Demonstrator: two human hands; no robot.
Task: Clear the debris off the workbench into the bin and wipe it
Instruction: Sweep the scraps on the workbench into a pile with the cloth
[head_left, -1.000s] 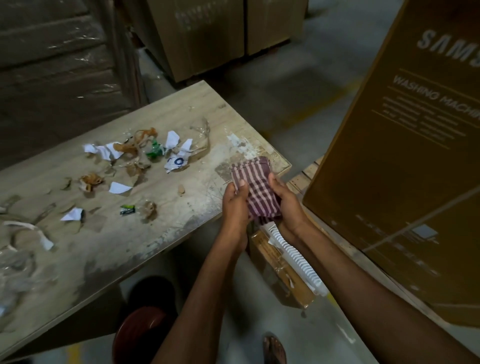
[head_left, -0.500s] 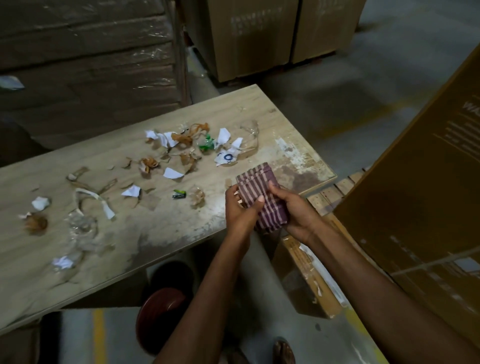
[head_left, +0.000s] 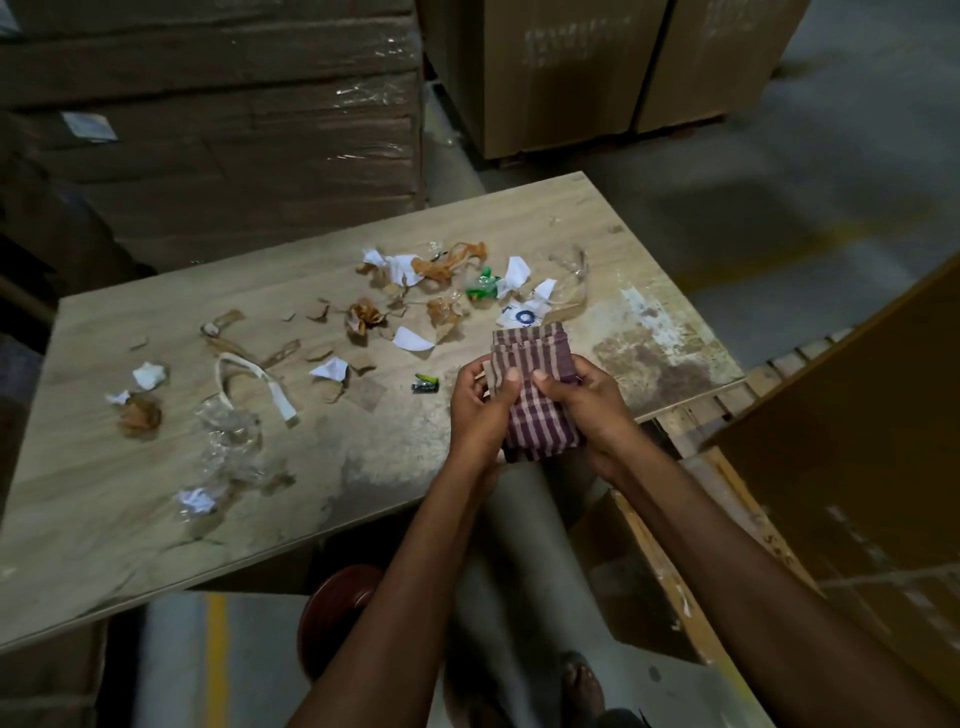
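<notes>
Workbench (head_left: 519, 234): pale wood-grain top, set at an angle, dark stain (head_left: 660, 358) and worn patches seen near the right corner and along the near edge. Debris (head_left: 413, 339) is scattered over the middle and left of the top: white paper scraps, brown torn bits, a green wrapper (head_left: 483, 288), a white strip (head_left: 270, 384), crumpled clear plastic (head_left: 228, 431). Room: grey concrete floor (head_left: 779, 208), a film-wrapped carton stack (head_left: 208, 130) behind the bench, 2 more cartons (head_left: 571, 67) at the far side, 1 big carton (head_left: 857, 493) on a pallet (head_left: 727, 400) at right.

The bin (head_left: 332, 608) is mostly hidden: only a dark red round rim is seen under the near edge, partly covered by the left forearm. Carton print is blurred and cannot be read. Light is dim. 1 sandalled foot (head_left: 582, 686) is cut off at the bottom.

A folded purple-and-white striped cloth (head_left: 535, 384) is held over the near right edge of the bench, in front of the debris; contact with the top cannot be told. It is gripped by the left hand (head_left: 478, 410) on its left edge and the right hand (head_left: 587, 405) on its right edge, thumbs pressed on top, fingers curled underneath. Both forearms are extended forward, wrists close together.
</notes>
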